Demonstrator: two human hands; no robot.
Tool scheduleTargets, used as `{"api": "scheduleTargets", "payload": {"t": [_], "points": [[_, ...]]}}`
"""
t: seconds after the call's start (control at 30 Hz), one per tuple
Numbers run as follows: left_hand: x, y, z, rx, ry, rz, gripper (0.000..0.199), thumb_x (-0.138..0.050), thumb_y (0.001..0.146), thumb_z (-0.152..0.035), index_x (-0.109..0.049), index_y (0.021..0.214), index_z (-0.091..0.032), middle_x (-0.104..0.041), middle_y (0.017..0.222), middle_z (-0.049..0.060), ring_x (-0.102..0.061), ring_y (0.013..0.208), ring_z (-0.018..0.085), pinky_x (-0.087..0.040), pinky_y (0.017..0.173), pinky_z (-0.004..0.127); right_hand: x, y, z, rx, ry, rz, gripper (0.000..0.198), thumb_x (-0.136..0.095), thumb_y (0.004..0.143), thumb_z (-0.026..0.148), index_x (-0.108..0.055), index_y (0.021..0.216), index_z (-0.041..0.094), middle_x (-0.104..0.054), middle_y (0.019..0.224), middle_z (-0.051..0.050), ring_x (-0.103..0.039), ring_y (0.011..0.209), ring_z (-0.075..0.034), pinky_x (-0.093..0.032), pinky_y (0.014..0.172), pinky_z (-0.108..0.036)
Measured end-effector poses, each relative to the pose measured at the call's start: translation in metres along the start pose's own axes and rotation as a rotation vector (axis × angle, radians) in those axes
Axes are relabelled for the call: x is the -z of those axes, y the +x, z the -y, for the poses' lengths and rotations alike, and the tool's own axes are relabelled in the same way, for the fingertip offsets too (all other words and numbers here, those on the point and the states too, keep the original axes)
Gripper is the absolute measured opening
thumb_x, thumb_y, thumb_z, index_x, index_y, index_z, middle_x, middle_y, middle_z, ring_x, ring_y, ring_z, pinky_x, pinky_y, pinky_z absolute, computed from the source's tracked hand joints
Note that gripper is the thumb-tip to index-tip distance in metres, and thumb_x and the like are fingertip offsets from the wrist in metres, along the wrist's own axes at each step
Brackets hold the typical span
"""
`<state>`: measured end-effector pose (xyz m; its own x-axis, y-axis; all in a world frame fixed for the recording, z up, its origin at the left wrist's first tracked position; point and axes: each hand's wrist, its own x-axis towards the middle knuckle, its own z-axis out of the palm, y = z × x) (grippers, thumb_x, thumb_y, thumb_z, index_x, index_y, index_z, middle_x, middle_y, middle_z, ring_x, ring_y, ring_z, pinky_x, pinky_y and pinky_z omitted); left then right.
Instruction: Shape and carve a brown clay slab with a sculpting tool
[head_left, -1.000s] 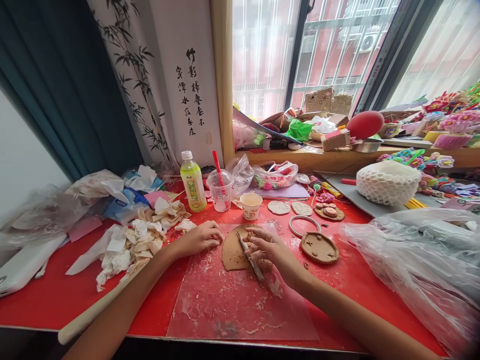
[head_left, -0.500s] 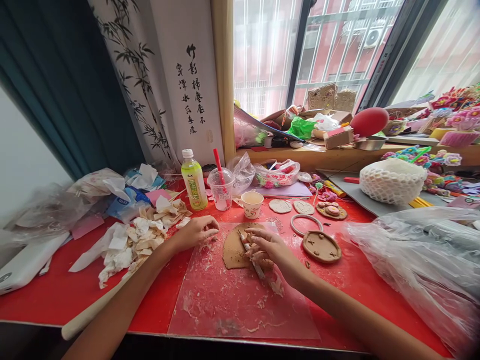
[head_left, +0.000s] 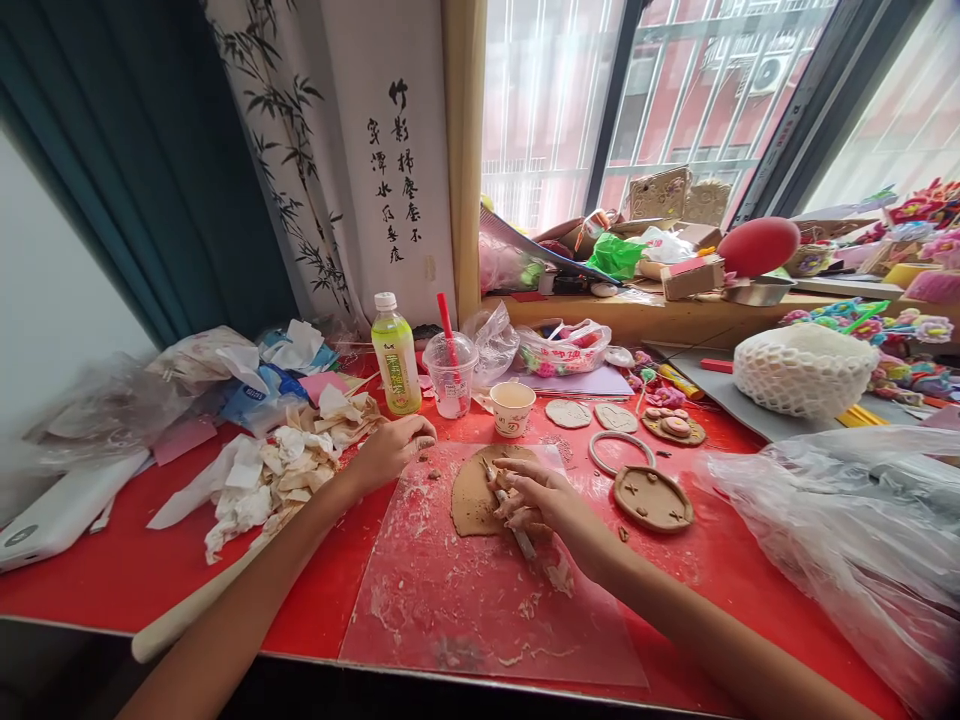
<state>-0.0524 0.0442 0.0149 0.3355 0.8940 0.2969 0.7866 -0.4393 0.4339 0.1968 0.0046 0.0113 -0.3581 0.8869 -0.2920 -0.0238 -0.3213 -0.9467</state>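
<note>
Here, mid-frame, the right hand (head_left: 541, 500) grips a stick (head_left: 523, 543) over clay (head_left: 472, 500). Left of centre, the left hand (head_left: 391, 452) curls its fingers; I can't see inside.

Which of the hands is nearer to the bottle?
Left: the left hand is just in front of the bottle; the right hand is farther right, over the clay.

Craft rm: clay pcs (head_left: 654, 498) on red tbl (head_left: 165, 565), fuzzy flowers (head_left: 913, 323) nr window (head_left: 555, 110).
</note>
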Motion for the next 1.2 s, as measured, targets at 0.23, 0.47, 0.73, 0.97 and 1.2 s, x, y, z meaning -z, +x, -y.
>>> {"api": "scheduleTargets", "payload": {"t": [0.23, 0.47, 0.73, 0.97, 1.2], "points": [[-0.005, -0.003, -0.002, 0.039, 0.035, -0.081, 0.020, -0.038, 0.087, -0.027, -0.054, 0.079, -0.018, -0.059, 0.078, 0.001, -0.053, 0.072, 0.014, -0.037, 0.067, 0.025, -0.001, 0.004, -0.003, 0.010, -0.003, 0.015, 0.039, -0.054, 0.081, 0.028, -0.054, 0.117, 0.016, -0.066, 0.092, -0.008, -0.063, 0.060, -0.009, -0.049, 0.056, -0.021], [-0.005, 0.001, 0.007, 0.136, -0.009, -0.083, 0.017, -0.044, 0.082, -0.027, -0.059, 0.085, -0.019, -0.065, 0.088, 0.002, -0.058, 0.082, 0.017, -0.041, 0.074, 0.026, 0.000, 0.000, 0.001, -0.016, -0.032, -0.010, 0.039, -0.052, 0.082, 0.032, -0.054, 0.119, 0.018, -0.066, 0.072, -0.003, -0.058, 0.053, -0.007, -0.043, 0.051, -0.018], [-0.005, 0.002, 0.012, 0.249, -0.179, -0.066, 0.018, -0.054, 0.076, -0.034, -0.062, 0.075, -0.018, -0.064, 0.074, 0.000, -0.057, 0.069, 0.015, -0.040, 0.066, 0.025, -0.001, -0.001, 0.002, -0.029, -0.036, -0.003, 0.037, -0.050, 0.085, 0.029, -0.053, 0.119, 0.017, -0.064, 0.069, -0.002, -0.056, 0.051, -0.006, -0.043, 0.051, -0.017], [-0.012, 0.005, 0.017, 0.304, -0.502, -0.029, 0.034, -0.050, 0.078, -0.039, -0.061, 0.093, -0.011, -0.063, 0.072, 0.004, -0.053, 0.054, 0.010, -0.040, 0.050, 0.021, -0.003, -0.004, 0.004, -0.032, -0.042, -0.012, 0.036, -0.050, 0.085, 0.029, -0.053, 0.118, 0.016, -0.064, 0.070, -0.002, -0.055, 0.051, -0.005, -0.042, 0.051, -0.016], [-0.009, 0.002, 0.005, 0.264, -0.636, 0.013, 0.035, -0.061, 0.073, -0.037, -0.060, 0.100, -0.014, -0.064, 0.088, 0.005, -0.057, 0.065, 0.010, -0.047, 0.062, 0.023, -0.001, 0.000, 0.002, -0.023, -0.045, 0.015, 0.037, -0.049, 0.086, 0.027, -0.051, 0.120, 0.014, -0.063, 0.069, -0.001, -0.055, 0.051, -0.005, -0.043, 0.051, -0.015]]}}
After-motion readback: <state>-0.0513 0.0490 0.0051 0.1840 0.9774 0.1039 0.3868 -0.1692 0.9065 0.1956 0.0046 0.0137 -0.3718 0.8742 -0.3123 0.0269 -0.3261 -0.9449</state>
